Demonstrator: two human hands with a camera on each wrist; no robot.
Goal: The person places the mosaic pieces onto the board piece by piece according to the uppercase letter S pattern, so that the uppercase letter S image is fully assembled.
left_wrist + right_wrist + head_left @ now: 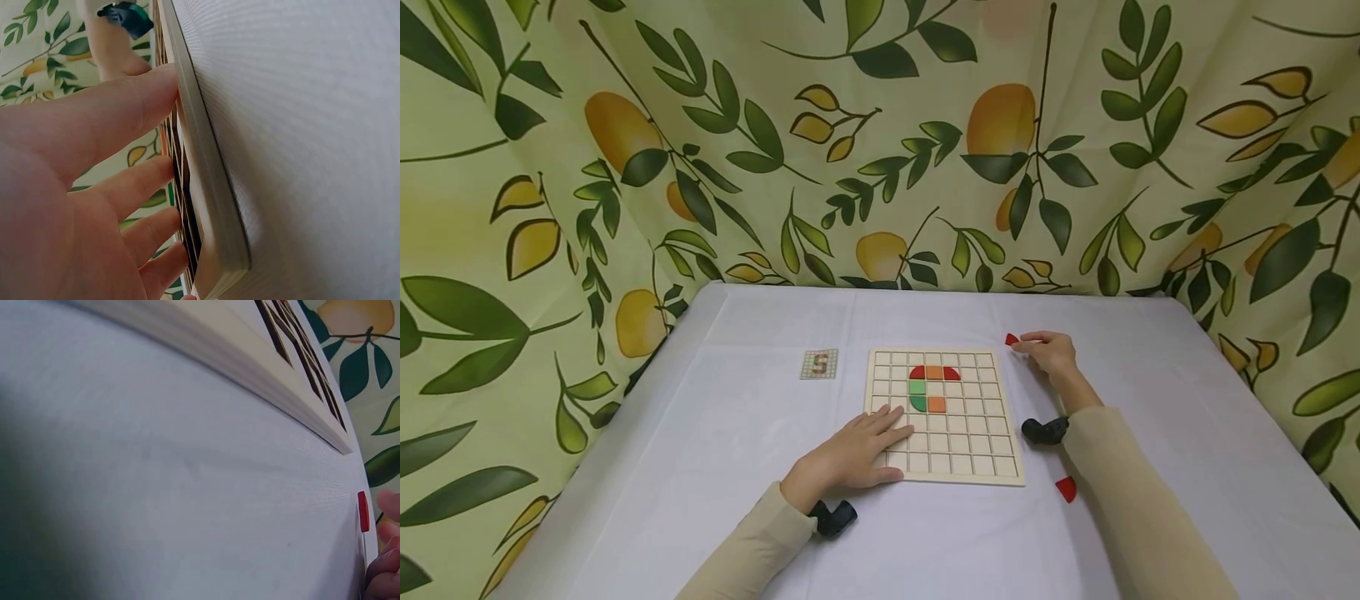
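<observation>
A light wooden grid board [977, 442] lies on the table with red, orange and green pieces in several of its squares. My left hand [857, 450] rests spread on its lower left, and in the left wrist view the thumb [137, 94] touches the rim. Beyond the board's upper right corner, my right hand [1051, 354] reaches to a small red piece [1011, 339] on the cloth. In the right wrist view that red piece [363, 511] lies just short of the fingertips [387, 503]; most of this hand is out of frame.
A small pattern card [818, 364] showing a coloured S lies left of the board. Another red quarter-round piece [1066, 489] sits on the white cloth [700, 433] near the right forearm. A leaf-and-fruit patterned curtain [880, 167] surrounds the table.
</observation>
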